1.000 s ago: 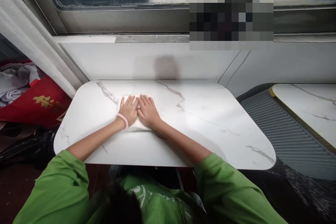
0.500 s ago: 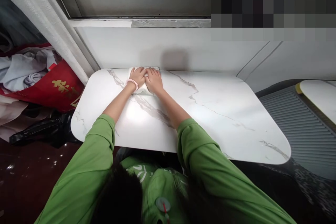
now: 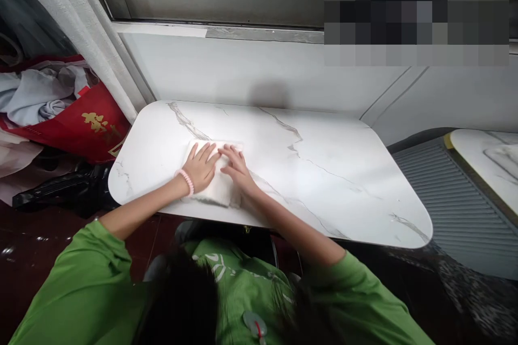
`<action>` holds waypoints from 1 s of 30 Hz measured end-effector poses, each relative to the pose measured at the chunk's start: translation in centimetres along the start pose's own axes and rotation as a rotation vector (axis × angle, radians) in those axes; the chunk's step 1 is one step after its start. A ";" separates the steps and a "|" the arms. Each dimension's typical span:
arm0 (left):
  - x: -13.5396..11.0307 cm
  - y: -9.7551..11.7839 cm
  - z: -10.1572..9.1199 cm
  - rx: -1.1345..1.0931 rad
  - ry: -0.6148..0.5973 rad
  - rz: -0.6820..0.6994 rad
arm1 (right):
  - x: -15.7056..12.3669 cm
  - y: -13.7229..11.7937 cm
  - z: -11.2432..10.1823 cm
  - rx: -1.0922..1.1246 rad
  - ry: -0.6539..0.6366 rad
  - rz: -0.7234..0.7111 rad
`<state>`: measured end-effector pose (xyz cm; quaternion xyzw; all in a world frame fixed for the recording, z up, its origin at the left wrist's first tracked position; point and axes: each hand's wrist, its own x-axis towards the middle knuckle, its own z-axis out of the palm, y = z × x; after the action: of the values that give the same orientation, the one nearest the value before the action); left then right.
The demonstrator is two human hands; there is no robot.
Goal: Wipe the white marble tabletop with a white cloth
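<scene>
A folded white cloth [image 3: 218,190] lies flat on the white marble-patterned table [image 3: 332,172], left of its middle and close to the front edge. My left hand [image 3: 200,168], with a pink beaded band at the wrist, rests palm down on the cloth, fingers spread. Beside it, my right hand [image 3: 238,170] is over the cloth's right part with its fingers apart and slightly raised; whether the whole palm touches cannot be made out. The fingertips of both hands nearly meet.
A red bag [image 3: 91,126] stuffed with pale cloth stands to the left, above a black bag [image 3: 76,188]. A white curtain [image 3: 87,27] hangs beside the window [image 3: 222,2]. On the right are a grey ribbed surface [image 3: 441,194] and another tabletop [image 3: 473,145].
Both hands and the cloth have come from the wall side of the table toward the front edge, slightly left. The right hand's fingers have lifted a little.
</scene>
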<state>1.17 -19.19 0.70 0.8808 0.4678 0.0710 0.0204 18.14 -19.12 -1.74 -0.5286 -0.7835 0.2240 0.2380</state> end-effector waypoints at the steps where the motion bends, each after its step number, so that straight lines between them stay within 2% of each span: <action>1: -1.4 0.5 -0.3 -0.002 -0.002 -0.002 | -1.6 -0.7 -0.2 -0.006 -0.011 -0.023; 4: -4.8 1.7 -0.9 -0.011 0.001 0.000 | -5.2 -2.4 -0.7 -0.021 -0.102 -0.089; 6: -6.2 2.2 -1.3 -0.024 0.006 0.011 | -6.3 -3.0 -0.6 0.015 -0.177 -0.116; 8: -6.9 2.2 -1.5 -0.040 0.016 0.007 | -6.4 -3.4 -0.1 0.063 -0.235 -0.135; 11: -7.0 1.4 -1.6 -0.045 0.035 -0.038 | -5.2 -4.0 0.9 0.066 -0.279 -0.174; 13: -6.3 0.0 -1.5 -0.037 0.032 -0.061 | -3.6 -4.4 1.6 0.030 -0.283 -0.207; 16: -4.4 -3.3 -1.5 -0.036 0.012 -0.065 | -0.1 -5.0 2.6 -0.043 -0.228 -0.237; 23: 2.9 -12.4 -0.8 -0.073 0.020 -0.118 | 11.0 -4.2 5.5 -0.199 -0.028 -0.208; 26: 6.1 -15.8 -0.5 -0.089 0.026 -0.080 | 15.0 -3.6 6.5 -0.216 0.046 -0.169; 30: 9.1 -19.9 0.1 -0.095 0.038 0.004 | 18.8 -3.2 7.3 -0.241 0.069 -0.156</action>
<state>-10.17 -0.48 -0.46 0.8782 0.4624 0.1099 0.0531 5.17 -3.34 -2.98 -0.4981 -0.8348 0.0908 0.2164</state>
